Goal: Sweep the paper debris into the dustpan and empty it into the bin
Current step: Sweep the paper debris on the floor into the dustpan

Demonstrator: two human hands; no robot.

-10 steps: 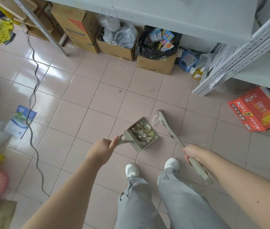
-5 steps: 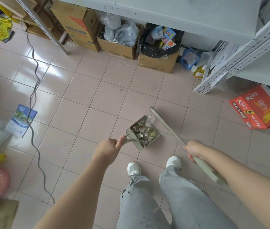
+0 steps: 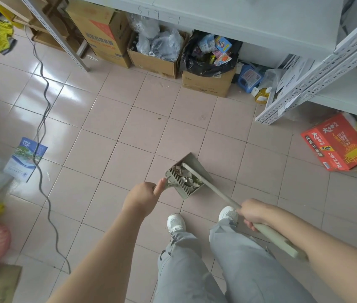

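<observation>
Just ahead of the person's shoes (image 3: pixel 175 223), the dustpan (image 3: pixel 191 159) sits low at the floor (image 3: pixel 142 127), paper debris (image 3: pixel 187 176) heaped inside and the broom (image 3: pixel 214 190) head lying across it. The left hand (image 3: pixel 143 194) grips the dustpan's handle; the right hand (image 3: pixel 253 212) grips the broom shaft. Lifting the dustpan tipped toward its open lip would likely spill scraps, and the broom could flick some out. Beyond the dustpan stands the heaped, black-bagged bin (image 3: pixel 208 62). Left of the dustpan trail a cable (image 3: pixel 41 119) and leaflet (image 3: pixel 25 159); right, a red carton (image 3: pixel 337 145).
</observation>
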